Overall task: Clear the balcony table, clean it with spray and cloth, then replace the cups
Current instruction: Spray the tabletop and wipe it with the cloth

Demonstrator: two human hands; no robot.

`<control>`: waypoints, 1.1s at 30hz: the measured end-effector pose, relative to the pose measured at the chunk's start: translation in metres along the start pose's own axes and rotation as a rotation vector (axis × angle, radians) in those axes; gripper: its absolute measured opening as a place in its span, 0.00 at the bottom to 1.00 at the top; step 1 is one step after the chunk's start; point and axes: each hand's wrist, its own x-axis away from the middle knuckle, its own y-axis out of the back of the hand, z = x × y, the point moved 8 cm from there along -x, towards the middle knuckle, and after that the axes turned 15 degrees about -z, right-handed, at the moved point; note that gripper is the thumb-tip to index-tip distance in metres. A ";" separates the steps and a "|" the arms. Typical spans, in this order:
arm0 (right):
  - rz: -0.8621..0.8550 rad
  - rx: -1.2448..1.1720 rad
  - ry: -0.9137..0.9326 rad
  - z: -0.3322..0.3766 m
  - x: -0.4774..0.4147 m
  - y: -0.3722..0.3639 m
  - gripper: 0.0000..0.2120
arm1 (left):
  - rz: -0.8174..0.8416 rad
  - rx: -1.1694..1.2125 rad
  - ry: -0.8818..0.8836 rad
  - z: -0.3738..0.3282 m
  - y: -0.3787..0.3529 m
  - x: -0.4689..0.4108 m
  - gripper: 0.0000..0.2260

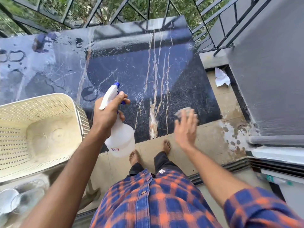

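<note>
- Your left hand [109, 112] was closed around the neck of the spray bottle [118, 129], 1 finger curled on the blue trigger. The nozzle pointed out over the counter [134, 66], which suited wetting the slab ahead of the wipe.
- Your right hand [186, 127] hovered at the near right corner of the counter, fingers spread and blurred. A grey wad, probably the cloth [184, 111], sat under the fingertips. Whether you were gripping it or only pressing on it, I cannot tell.
- The counter was bare of cups and shone wet, with ring marks on its left side, so I judged clearing done and cleaning under way.
- Holding the bottle in 1 hand and the cloth in the other let you spray and wipe without setting either down.
- A cream chair [37, 134] stood just beside the counter on your left.
- At the lower left edge lay pale round shapes, perhaps the cups [11, 200], parked off the counter so they stayed out of the spray. They were too blurred to be sure.
- A crumpled white paper [222, 77] lay on the floor to the right.
</note>
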 end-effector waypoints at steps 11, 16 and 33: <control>0.230 -0.133 0.527 0.088 0.044 -0.020 0.25 | 0.010 -0.007 0.008 -0.004 -0.013 -0.006 0.09; 0.120 0.037 -0.047 -0.067 -0.064 0.019 0.30 | 0.043 -0.017 -0.012 -0.012 -0.017 -0.011 0.10; 0.099 -0.062 -0.028 -0.048 -0.214 -0.001 0.26 | -0.064 0.035 0.003 -0.063 -0.063 -0.097 0.09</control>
